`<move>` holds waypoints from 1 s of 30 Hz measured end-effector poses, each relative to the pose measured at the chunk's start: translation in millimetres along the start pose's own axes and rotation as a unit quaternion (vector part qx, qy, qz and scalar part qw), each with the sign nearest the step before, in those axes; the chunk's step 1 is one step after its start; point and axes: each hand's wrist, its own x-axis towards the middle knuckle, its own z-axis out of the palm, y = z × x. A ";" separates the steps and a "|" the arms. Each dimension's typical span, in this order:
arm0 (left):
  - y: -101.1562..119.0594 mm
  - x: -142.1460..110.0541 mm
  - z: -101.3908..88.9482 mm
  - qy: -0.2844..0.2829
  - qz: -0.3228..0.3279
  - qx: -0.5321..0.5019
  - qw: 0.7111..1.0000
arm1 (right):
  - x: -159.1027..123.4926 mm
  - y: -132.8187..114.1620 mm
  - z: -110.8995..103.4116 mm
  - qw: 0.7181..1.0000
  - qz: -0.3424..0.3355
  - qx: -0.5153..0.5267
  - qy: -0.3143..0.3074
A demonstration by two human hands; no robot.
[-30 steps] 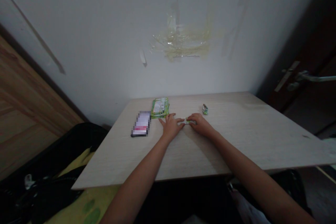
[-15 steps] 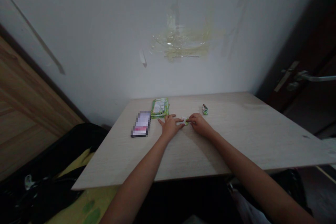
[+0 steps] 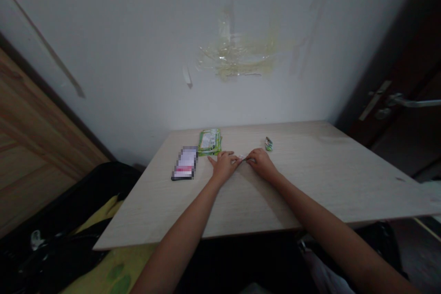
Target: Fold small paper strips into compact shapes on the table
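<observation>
Between my two hands is a small white-and-green piece, perhaps folded paper or wrapper [image 3: 243,158], mostly hidden by my fingers. My left hand [image 3: 224,165] pinches its left side between thumb and index finger, with the other fingers spread over the table. On the right side, the fingertips of my right hand [image 3: 261,161] close on the same piece. A small folded green-and-white piece [image 3: 268,144] stands just beyond my right hand. Behind my left hand lies a stack of flat green packets [image 3: 210,142].
A phone [image 3: 185,163] with a blurred screen lies left of my left hand. The pale wooden table [image 3: 310,183] meets a white wall [image 3: 138,55] with peeling tape [image 3: 241,57]. To the right is a dark door with a metal handle [image 3: 413,102]. Dark bags sit lower left.
The small piece lay flatter and showed more white and green half a second ago; now it looks thinner, folded edge-on. Both hands stay in nearly the same place, fingers shifting slightly.
</observation>
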 end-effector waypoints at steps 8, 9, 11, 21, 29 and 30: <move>2.0 -0.6 -6.3 0.016 0.009 0.004 1.000 | 1.6 -1.1 -3.0 0.999 0.051 0.006 -0.008; 1.4 -0.4 -6.7 0.017 0.011 0.008 1.000 | 1.7 -1.5 -3.6 0.998 0.057 0.009 -0.011; -0.3 0.1 -7.3 0.016 0.011 0.013 1.000 | 2.0 -1.9 -4.5 0.998 0.064 0.013 -0.018; 1.9 0.1 -7.6 0.017 -0.016 -0.016 1.000 | 3.0 -2.1 -3.9 0.993 0.118 -0.004 -0.020; 5.4 1.8 -3.8 0.034 -0.054 -0.023 0.998 | 3.9 -9.4 -7.6 0.987 0.162 -0.009 -0.017; 6.0 2.0 -3.3 0.034 -0.059 -0.024 0.997 | 4.1 -9.4 -7.2 0.985 0.170 -0.006 -0.018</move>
